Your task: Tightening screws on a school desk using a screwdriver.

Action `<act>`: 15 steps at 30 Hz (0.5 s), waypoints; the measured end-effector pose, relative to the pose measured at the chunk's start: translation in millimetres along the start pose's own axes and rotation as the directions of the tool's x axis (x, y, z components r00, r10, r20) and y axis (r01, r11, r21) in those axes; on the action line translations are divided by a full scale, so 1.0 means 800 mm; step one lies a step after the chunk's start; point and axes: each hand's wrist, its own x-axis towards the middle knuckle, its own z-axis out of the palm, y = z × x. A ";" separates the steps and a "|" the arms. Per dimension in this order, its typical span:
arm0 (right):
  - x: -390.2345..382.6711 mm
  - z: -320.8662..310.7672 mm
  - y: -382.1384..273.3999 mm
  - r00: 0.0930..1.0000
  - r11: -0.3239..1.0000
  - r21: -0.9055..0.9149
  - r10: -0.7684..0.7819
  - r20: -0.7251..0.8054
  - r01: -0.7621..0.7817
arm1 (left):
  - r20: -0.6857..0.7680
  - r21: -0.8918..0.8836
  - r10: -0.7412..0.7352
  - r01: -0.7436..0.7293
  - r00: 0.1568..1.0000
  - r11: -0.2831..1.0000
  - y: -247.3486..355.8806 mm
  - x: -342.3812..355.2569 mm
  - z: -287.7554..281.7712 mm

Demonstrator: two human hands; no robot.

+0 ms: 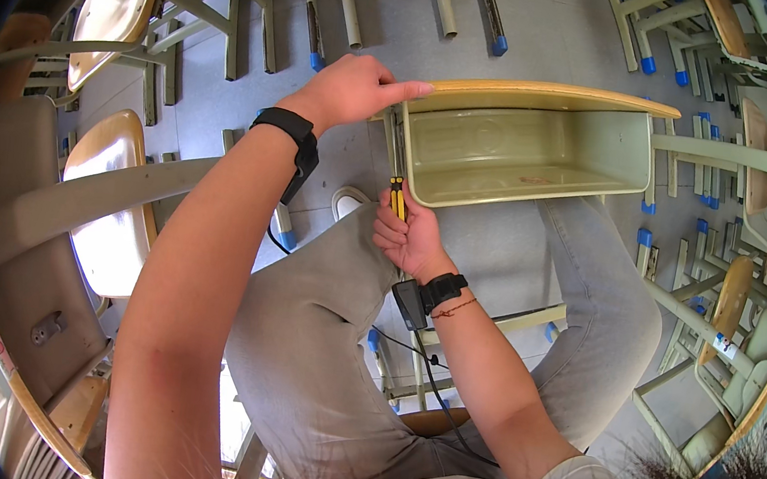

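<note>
At the upper middle, my left hand (354,92) grips the left end of the wooden top (555,94) of a school desk, thumb along its edge. Below the top is a pale cream metal storage compartment (519,151), open toward me. My right hand (408,233) is closed around a yellow-and-black handled tool (398,198), pointed up along the compartment's left outer side; its tip is hard to make out. Both wrists wear black straps with small devices, and a cable runs from the right one.
My legs (294,343) in grey trousers are spread beneath the desk. Desks and chairs with metal frames and blue feet surround me, including a wooden chair seat (106,158) at left, another desk (6,270) close on my left and more furniture (729,311) at right, on grey floor tiles (552,40).
</note>
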 end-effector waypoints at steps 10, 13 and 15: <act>0.007 -0.009 0.004 0.974 0.964 0.238 0.061 0.217 -0.114 | 0.005 0.011 0.003 -0.003 1.000 1.000 -0.002 0.001 0.001; 0.014 -0.016 0.009 0.956 0.920 0.351 0.073 0.283 -0.174 | -0.045 -0.028 0.047 -0.048 0.998 0.998 -0.003 0.001 0.005; 0.019 -0.019 0.013 0.948 0.903 0.385 0.067 0.311 -0.190 | -0.053 -0.034 0.054 -0.056 0.997 0.998 -0.003 0.002 0.007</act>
